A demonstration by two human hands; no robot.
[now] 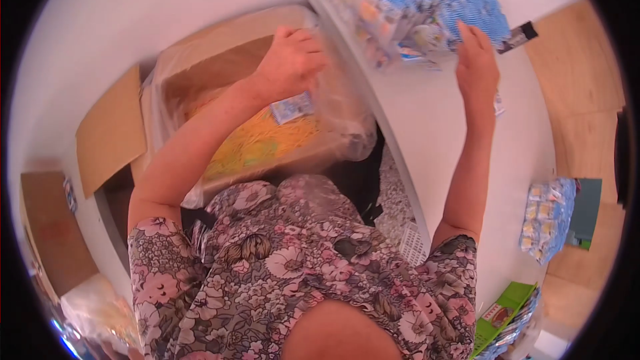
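My left hand [291,63] is raised over an open cardboard box [220,67] lined with clear plastic. Its fingers are curled closed, and whatever they may hold is hidden. Under that hand a small printed packet [292,108] shows above the yellow, strand-like contents [260,137]; I cannot tell whether it lies on them or hangs free. My right hand [478,67] is over the white table [440,133], fingers stretched and slightly apart, beside a large heap of blue-and-white packets [427,7]. A small pale piece [499,104] peeks out behind the right wrist.
A cardboard flap [112,130] sticks out left of the box. Farther right are another bundle of packets [548,220] and a green tray [505,313] at the lower right. A dark strip [519,37] lies beside the heap. A white perforated basket [415,243] shows below the table edge.
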